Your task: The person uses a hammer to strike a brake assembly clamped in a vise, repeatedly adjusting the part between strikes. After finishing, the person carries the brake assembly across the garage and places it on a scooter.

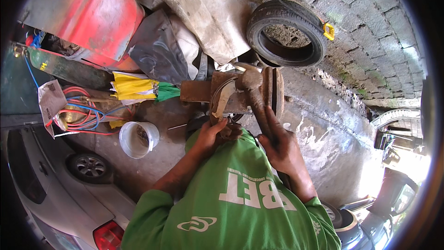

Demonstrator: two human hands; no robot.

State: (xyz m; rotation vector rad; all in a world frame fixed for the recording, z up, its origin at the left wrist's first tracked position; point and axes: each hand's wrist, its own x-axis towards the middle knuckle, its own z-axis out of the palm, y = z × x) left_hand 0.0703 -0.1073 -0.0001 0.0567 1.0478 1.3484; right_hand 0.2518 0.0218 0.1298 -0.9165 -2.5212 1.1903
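My right hand (282, 150) is wrapped round the handle of a hammer (260, 109). The worn hammer head is over a rusty metal stand (196, 91), which has a round flange at its right end. In my left hand (215, 135), closed at its lower end, is a curved piece that looks like a brake shoe (224, 98). Its upper part lies against the rusty stand, just left of the hammer head. Whether the hammer touches the brake shoe, I cannot tell. The fingers of my left hand are partly hidden near my green shirt.
A white bucket (138, 140) stands at the left, below coiled red and blue hoses (78, 111). Yellow and green cloth (134, 87) lies near the stand. A tire (286, 32) leans by the block wall (388, 28). A silver car (64, 180) is at the lower left.
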